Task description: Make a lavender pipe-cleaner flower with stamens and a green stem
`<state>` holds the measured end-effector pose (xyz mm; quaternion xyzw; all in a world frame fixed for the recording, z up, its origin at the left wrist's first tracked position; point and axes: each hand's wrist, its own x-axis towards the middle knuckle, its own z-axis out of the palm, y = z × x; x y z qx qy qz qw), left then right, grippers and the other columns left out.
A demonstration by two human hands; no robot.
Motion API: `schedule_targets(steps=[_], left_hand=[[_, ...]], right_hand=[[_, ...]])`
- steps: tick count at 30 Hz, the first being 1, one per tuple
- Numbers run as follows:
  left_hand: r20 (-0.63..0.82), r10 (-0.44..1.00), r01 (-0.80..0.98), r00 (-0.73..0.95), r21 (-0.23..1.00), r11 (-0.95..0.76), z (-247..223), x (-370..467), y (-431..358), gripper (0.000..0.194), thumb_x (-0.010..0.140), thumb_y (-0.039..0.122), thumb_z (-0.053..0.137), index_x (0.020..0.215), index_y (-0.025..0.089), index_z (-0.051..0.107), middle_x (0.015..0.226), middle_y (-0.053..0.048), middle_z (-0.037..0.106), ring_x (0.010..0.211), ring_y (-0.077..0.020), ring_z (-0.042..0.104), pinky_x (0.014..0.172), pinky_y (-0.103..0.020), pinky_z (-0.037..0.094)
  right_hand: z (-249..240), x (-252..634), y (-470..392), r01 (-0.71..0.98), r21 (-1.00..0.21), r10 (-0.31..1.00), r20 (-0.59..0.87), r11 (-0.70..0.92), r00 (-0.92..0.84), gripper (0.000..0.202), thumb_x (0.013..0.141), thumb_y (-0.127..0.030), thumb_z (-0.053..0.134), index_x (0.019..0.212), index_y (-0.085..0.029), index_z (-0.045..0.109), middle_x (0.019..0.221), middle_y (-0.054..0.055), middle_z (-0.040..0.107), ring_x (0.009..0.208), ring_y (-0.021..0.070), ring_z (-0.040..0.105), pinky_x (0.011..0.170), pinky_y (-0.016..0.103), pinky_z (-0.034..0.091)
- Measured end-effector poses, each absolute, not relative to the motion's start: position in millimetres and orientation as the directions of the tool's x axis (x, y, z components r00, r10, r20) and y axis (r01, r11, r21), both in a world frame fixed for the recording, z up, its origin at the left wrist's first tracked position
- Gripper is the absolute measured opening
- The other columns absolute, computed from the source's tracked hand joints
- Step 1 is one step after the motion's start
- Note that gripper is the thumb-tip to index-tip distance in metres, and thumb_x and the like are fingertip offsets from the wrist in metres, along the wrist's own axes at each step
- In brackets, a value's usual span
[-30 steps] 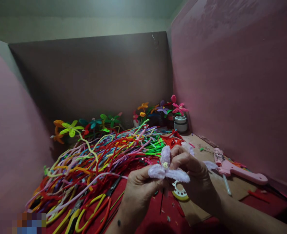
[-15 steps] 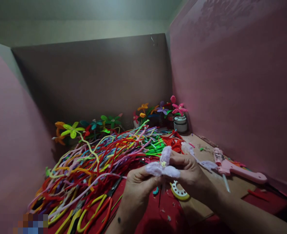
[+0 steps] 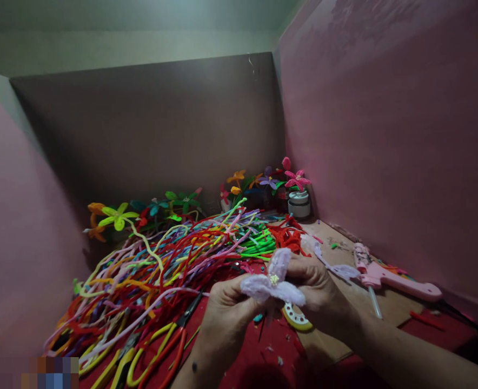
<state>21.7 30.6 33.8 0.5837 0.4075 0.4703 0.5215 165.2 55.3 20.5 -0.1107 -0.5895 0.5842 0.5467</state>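
Flower [image 3: 290, 292] of fuzzy lilac petals is held up between both hands, above the front of the red-covered bench [image 3: 263, 370]. Three petals are clearly visible around a pale yellow centre [image 3: 273, 279]; a thin dark stem [image 3: 260, 330] hangs below. Left hand [image 3: 231, 310]: grasping, thumb and forefinger pinching the left petal near its base. Right hand [image 3: 320, 286]: fingers bent in at the flower's right side and apparently gripping it; the fingertips are partly hidden behind the petals.

Step in hand, in this inspector's judgement: petals being seated and spread around the centre. The next move appears to call for a firm left pinch at the base while the right hand evens the petal spacing, without bending the stem.

Noted nearby: further lilac pieces [image 3: 342, 270] on the cardboard [image 3: 328, 346], well apart from the flower; a pink glue gun [image 3: 409, 287] beside them, not in use.
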Motion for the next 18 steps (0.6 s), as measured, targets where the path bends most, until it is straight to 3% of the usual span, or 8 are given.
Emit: schedule_targets(steps=[4,11,18], left_hand=[[0.133,0.964,-0.054,0.229,0.991,-0.124,34.1,22.8,31.6,0.017,0.069,0.025,0.067,0.055,0.014,0.067,0.054,-0.004,0.061,0.052,-0.0127,0.05,0.057,-0.026,0.042],[0.185,0.974,-0.045,0.132,0.983,-0.181,29.2,19.6,30.7,0.014,0.069,0.024,0.067,0.059,0.014,0.067,0.061,-0.003,0.064,0.059,-0.0137,0.055,0.06,-0.024,0.045],[0.327,0.944,0.152,-0.039,0.936,-0.318,27.7,23.7,24.9,0.009,0.071,0.025,0.063,0.072,0.017,0.068,0.062,0.0,0.063,0.059,-0.012,0.054,0.06,-0.021,0.045]], right_hand=[[20.2,164.7,57.8,-0.523,-0.822,0.775,0.478,0.227,-0.414,0.015,0.068,-0.026,0.07,0.06,-0.014,0.065,0.062,0.0,0.055,0.047,0.0083,0.054,0.044,0.02,0.049],[12.4,166.6,65.0,-0.525,-0.843,0.753,0.42,0.117,-0.506,0.008,0.071,-0.019,0.068,0.077,-0.015,0.067,0.07,-0.001,0.054,0.053,0.0078,0.058,0.052,0.021,0.05],[12.2,164.5,59.5,-0.405,-0.839,0.813,0.498,0.364,-0.301,0.01,0.07,-0.017,0.069,0.078,-0.022,0.068,0.077,-0.001,0.052,0.073,0.0102,0.053,0.065,0.023,0.046]])
